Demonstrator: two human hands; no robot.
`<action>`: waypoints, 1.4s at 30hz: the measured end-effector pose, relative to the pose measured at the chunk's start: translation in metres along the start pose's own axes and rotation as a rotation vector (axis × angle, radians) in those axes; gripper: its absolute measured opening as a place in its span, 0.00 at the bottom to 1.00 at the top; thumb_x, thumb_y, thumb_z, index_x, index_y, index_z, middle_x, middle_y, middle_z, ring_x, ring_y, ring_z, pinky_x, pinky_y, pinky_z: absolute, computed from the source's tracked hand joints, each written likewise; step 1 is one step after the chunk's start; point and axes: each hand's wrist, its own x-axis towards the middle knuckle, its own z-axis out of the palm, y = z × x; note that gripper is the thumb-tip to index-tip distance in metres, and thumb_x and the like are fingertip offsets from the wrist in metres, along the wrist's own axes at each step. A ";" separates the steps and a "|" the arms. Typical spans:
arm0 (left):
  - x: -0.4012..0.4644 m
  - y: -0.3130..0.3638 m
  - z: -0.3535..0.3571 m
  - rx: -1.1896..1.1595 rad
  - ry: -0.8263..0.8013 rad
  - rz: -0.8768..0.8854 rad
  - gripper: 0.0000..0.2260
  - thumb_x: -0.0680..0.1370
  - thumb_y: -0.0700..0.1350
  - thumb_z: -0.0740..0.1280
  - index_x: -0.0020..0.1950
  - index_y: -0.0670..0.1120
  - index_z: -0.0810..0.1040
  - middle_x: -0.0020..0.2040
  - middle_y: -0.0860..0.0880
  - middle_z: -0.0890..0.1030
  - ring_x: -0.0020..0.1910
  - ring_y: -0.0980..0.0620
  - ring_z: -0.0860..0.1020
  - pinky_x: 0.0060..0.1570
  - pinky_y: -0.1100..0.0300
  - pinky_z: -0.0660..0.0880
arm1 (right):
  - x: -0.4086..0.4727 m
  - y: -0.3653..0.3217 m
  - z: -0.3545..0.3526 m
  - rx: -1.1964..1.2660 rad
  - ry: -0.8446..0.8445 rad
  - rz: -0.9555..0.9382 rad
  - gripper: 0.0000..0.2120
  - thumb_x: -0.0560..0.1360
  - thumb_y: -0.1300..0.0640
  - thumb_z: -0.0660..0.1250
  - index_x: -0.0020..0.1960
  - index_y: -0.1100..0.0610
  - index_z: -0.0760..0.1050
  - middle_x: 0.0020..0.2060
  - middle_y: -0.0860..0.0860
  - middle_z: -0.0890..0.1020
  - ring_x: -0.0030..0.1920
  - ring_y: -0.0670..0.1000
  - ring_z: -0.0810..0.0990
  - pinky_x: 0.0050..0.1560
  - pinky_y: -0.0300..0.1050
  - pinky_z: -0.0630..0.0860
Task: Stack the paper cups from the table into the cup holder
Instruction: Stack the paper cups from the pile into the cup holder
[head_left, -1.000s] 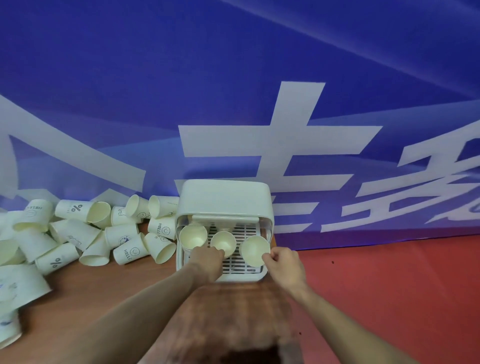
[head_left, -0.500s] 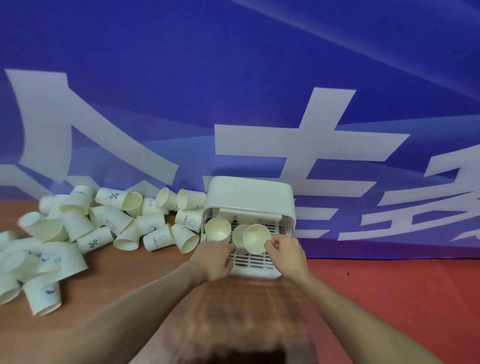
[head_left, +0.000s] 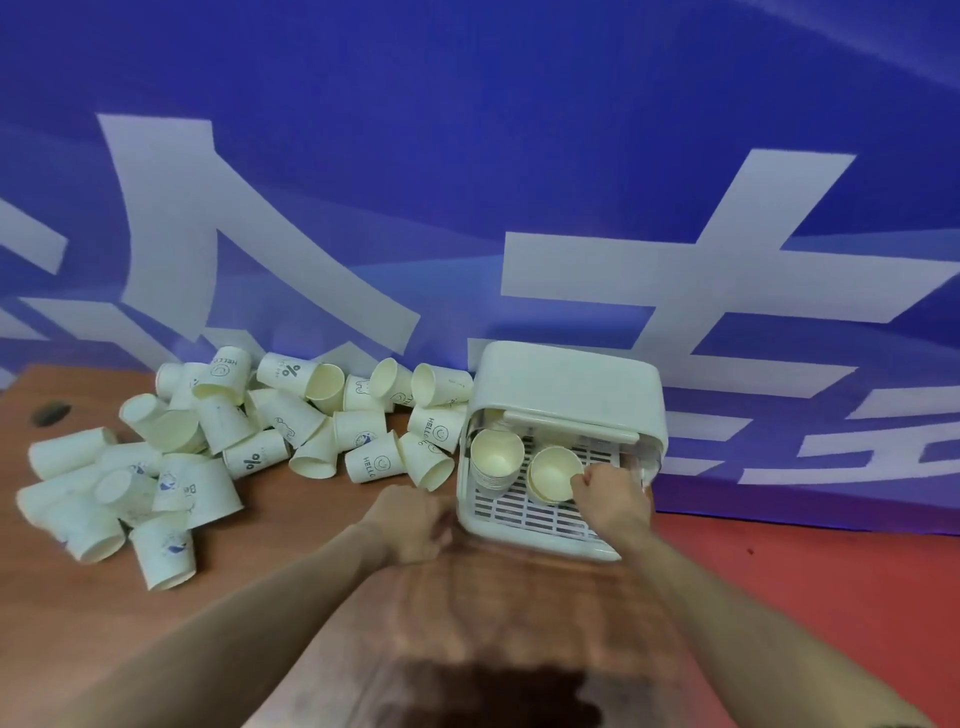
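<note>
1. Right hand (head_left: 613, 499): fingers curled, pinching the rim of a cup stack (head_left: 553, 475) inside the cup holder (head_left: 566, 389).
2. Left hand (head_left: 410, 525): just left of the holder's front corner; grip cannot be told.
3. Second stack (head_left: 496, 462) stands beside the first.
4. Loose paper cups (head_left: 249, 431) are heaped on the table (head_left: 270, 561), left of both hands.

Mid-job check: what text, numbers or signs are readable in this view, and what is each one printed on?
"HELLO" with a smiley: paper cup lying beside the cup holder.
"HELLO" with a smiley: another cup against the holder's left wall; last letter partly hidden.
"HELLO" with a smiley: cup at the back of the pile.
"%": back cup.
"%": front cup.
Large white characters: blue banner, cropped, not readable.
Small blue drawings on other cups: too blurred.
</note>
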 end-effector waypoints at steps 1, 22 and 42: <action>0.001 -0.005 0.002 -0.003 0.000 -0.004 0.14 0.73 0.57 0.57 0.55 0.54 0.74 0.44 0.50 0.82 0.44 0.45 0.80 0.36 0.55 0.69 | 0.004 -0.003 0.002 -0.021 -0.009 0.005 0.15 0.78 0.53 0.56 0.47 0.59 0.79 0.45 0.56 0.81 0.54 0.58 0.77 0.46 0.48 0.71; -0.024 -0.047 0.009 -0.004 -0.039 -0.188 0.14 0.76 0.55 0.57 0.58 0.53 0.74 0.52 0.49 0.81 0.51 0.46 0.79 0.41 0.57 0.69 | -0.018 -0.022 -0.007 -0.163 -0.048 -0.043 0.16 0.77 0.48 0.56 0.46 0.57 0.78 0.44 0.54 0.80 0.51 0.57 0.78 0.46 0.45 0.71; -0.009 -0.131 -0.075 -0.291 0.202 -0.608 0.13 0.77 0.54 0.59 0.47 0.46 0.75 0.45 0.48 0.79 0.42 0.48 0.76 0.38 0.57 0.71 | -0.028 -0.226 -0.040 -0.094 -0.040 -0.486 0.09 0.75 0.53 0.60 0.42 0.59 0.73 0.39 0.55 0.78 0.41 0.57 0.77 0.39 0.47 0.72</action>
